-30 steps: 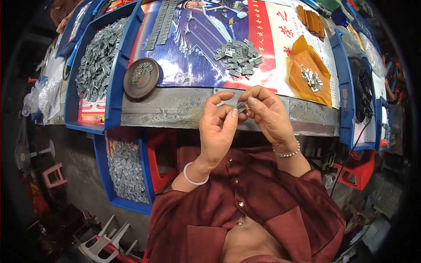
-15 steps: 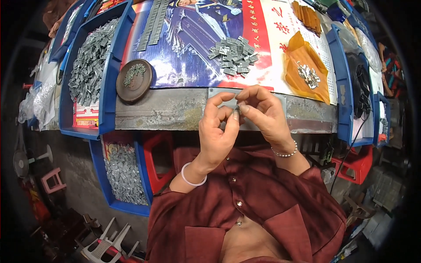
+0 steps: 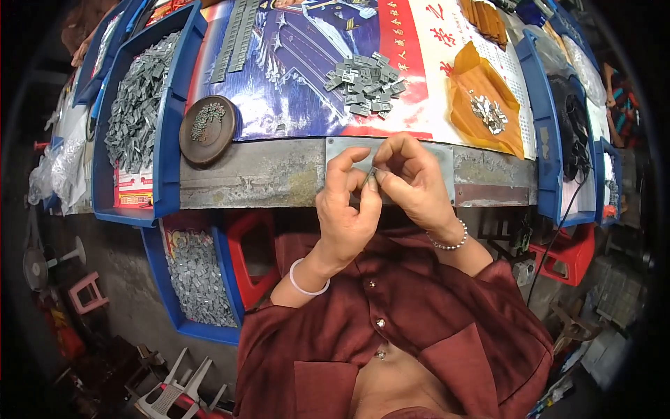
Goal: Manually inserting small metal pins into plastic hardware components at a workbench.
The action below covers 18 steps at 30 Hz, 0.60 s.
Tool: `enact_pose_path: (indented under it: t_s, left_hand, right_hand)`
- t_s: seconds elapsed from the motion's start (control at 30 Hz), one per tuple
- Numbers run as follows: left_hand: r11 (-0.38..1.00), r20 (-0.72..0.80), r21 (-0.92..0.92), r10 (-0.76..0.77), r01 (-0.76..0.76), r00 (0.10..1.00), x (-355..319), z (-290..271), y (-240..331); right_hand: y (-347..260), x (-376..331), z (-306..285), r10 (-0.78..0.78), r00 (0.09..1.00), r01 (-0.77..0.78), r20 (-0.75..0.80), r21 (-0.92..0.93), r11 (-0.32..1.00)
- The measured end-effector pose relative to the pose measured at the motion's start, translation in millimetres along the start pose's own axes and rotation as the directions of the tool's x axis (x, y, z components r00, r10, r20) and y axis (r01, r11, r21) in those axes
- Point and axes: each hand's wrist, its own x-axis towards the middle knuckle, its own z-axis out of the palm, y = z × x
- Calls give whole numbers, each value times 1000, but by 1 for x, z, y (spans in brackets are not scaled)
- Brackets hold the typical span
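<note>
My left hand point(image 3: 349, 209), with a pale bangle at its wrist, is closed in a pinch over the table's front edge. My right hand point(image 3: 417, 187), with a beaded bracelet, pinches from the other side. Between the meeting fingertips is a small grey piece point(image 3: 371, 175), mostly hidden by the fingers. Beyond the hands, a loose heap of grey rectangular pieces point(image 3: 366, 85) lies on the poster. Small shiny metal parts point(image 3: 488, 113) rest on orange paper point(image 3: 513, 136) to the right. On the left, a round brown dish point(image 3: 227, 136) holds tiny metal parts.
A blue bin point(image 3: 167, 150) full of grey pieces stands at the left; another blue bin point(image 3: 157, 269) sits lower. Long grey strips point(image 3: 234, 42) lie at the back. At the right, a blue bin point(image 3: 544, 126) holds dark cable. A red stool point(image 3: 251, 258) is below the table.
My fingertips have shifted slightly around the small grey piece and stay pinched together. The whole view has moved a little; the heaps and bins look the same.
</note>
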Motion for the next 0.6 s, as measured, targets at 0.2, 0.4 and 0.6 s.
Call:
enact_pose_path:
  t_s: [0.2, 0.4, 0.6]
  left_hand:
    - [975, 68, -156, -147, 156, 987, -6, -2, -2]
    - [900, 80, -390, -176, 194, 981, -5, -7, 5]
    - [795, 206, -492, -289, 354, 935, 4, -28, 11]
  right_hand:
    - [0, -2, 0, 20, 1000, -21, 20, 67, 998]
    - [-5, -1, 2, 50, 998, -52, 26, 102, 993]
    - [-20, 1, -7, 20, 995, -13, 95, -75, 997]
